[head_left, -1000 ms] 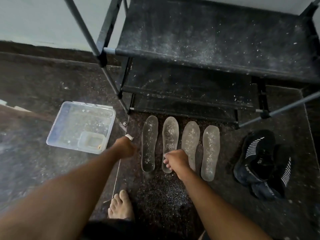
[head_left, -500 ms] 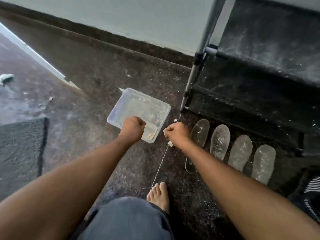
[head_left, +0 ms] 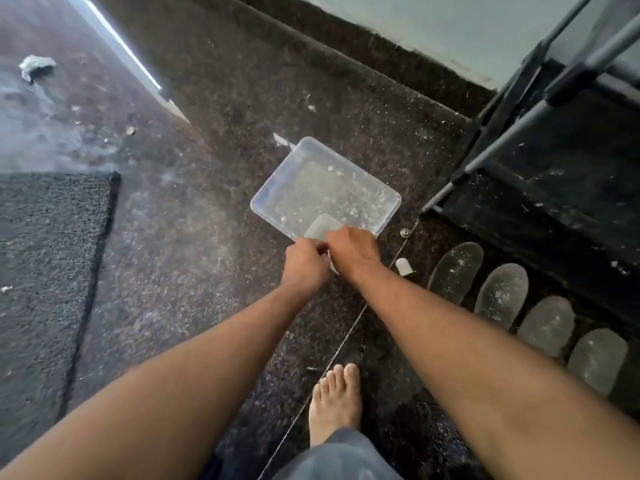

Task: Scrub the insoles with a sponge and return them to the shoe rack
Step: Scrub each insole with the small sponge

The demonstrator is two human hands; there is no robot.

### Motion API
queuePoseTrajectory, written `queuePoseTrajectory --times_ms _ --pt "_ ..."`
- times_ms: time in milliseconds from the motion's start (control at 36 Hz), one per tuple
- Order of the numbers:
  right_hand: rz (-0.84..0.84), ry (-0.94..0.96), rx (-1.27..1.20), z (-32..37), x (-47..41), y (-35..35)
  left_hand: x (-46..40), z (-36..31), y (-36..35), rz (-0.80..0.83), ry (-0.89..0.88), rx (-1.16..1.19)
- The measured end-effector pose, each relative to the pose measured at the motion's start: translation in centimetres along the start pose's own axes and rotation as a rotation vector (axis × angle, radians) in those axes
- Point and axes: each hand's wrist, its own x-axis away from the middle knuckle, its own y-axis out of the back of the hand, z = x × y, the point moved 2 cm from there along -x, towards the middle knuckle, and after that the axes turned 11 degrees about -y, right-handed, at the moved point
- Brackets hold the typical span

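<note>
Home entryway: shoe rack (head_left: 554, 174) against wall, doormat (head_left: 48, 258), speckled stone floor (head_left: 214, 109).

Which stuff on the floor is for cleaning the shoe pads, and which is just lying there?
For the job:
- four insoles
- plastic tub of water
- sponge in the tub
- shoe rack
- left hand and right hand, at the tub's near edge

Just lying about:
- dark mat
- small white cap
- crumpled scrap

Speckled grey insoles (head_left: 502, 296), clear tub (head_left: 270, 195).
</note>
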Motion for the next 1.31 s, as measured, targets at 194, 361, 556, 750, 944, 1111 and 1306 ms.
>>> queuePoseTrajectory --times_ms 194,361,556,750,944,1111,1306 --pt "-0.027 -0.048 0.010 0.9 -0.8 -2.0 0.6 1.5 -1.3 -0.061 0.092 0.059" --pt "0.003 -0.091 -0.067 1.4 -1.4 -2.3 0.7 3.9 -2.9 -0.105 0.145 -0.016" --pt "-0.001 -0.152 -0.241 0.1 -0.1 -1.2 12.9 15.4 -15.7 0.274 0.137 0.054" --pt "0.029 -0.181 -0.594 -3.5 2.8 0.6 -0.2 -4.2 2.2 0.075 0.097 0.128" --pt "-0.040 -0.424 -0.986 -10.9 9.0 2.9 0.9 -13.0 2.2 0.330 -0.046 0.035" --pt "-0.117 -0.566 -1.048 -18.0 14.4 3.1 2.9 -19.2 -1.2 0.419 -0.162 -0.081" --pt "-0.091 -0.682 -1.200 -23.1 18.9 0.7 7.2 -22.2 -8.2 0.525 -0.143 -0.192"
